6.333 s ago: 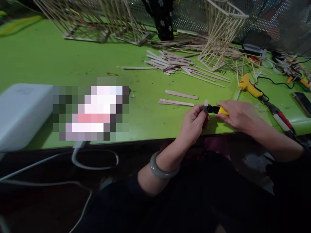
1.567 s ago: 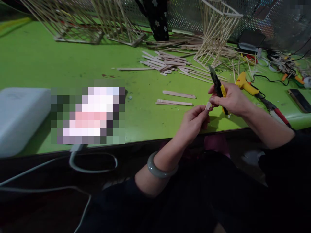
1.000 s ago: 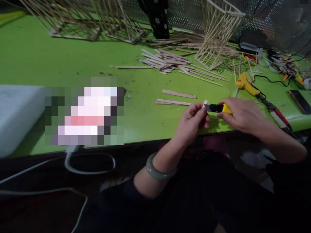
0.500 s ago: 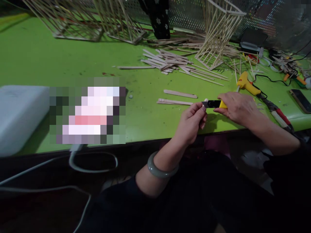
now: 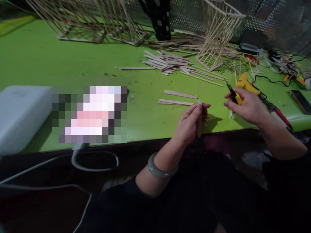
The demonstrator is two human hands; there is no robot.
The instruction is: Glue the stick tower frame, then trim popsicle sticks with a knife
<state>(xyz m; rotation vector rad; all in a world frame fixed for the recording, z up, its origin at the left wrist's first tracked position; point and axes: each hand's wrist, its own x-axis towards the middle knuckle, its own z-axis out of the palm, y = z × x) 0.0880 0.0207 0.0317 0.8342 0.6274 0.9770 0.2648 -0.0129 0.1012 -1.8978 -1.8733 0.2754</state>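
My left hand (image 5: 190, 121) pinches a flat wooden craft stick (image 5: 199, 126) between thumb and fingers near the table's front edge; the stick's lower part hangs below the fingers. To its right, my right hand (image 5: 246, 105) is closed round a yellow and black utility knife (image 5: 236, 96), its blade pointing up and to the left, apart from the stick. Just beyond my left hand lie a single craft stick (image 5: 181, 94) and a small stack of craft sticks (image 5: 173, 102). A yellow glue gun (image 5: 246, 83) lies behind my right hand, partly hidden by it.
Loose craft sticks (image 5: 167, 62) are heaped farther back. A wooden stick tower (image 5: 220, 35) stands behind them, with more stick frames (image 5: 82, 39) at the back left. Pliers (image 5: 282, 117) and a phone (image 5: 300, 101) lie at right. A white box (image 5: 21, 119) and a blurred-out screen occupy the left.
My right hand has drawn the knife away to the right from the stick, and its blade now points upward. My left hand has turned the stick, so its lower length now shows.
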